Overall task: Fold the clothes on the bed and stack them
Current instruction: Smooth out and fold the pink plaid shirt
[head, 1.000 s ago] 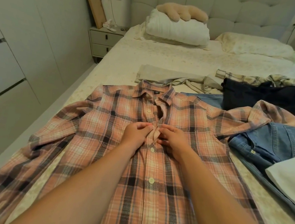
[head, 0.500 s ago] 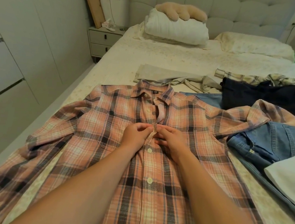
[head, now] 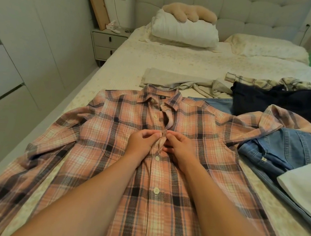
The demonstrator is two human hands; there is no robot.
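1. my left hand (head: 142,142) and right hand (head: 180,146) meet at mid-chest of the plaid shirt (head: 111,142); the fingers (head: 154,135) of each are curled narrow, pinching the button placket (head: 161,137) from either side, apparently working a button through its hole.
2. against a second ago the pinched strip is bunched higher between the thumbs and the hands sit tighter together; i judge this button is mid-fastening, not yet through.
3. below the hands the buttons look done up; above, the placket gapes open to the collar (head: 160,97), so buttoning is partway and folding has not begun.
4. the shirt lies face up and spread flat on the bed (head: 174,63), its left sleeve running toward the bed's near left edge, its right sleeve draped over the blue jeans (head: 287,148).
5. more clothes crowd the right: a dark garment (head: 284,102), a beige one (head: 173,80) just beyond the collar.
6. open bedspread lies past them toward the pillows (head: 184,33), room i would use for the stack.
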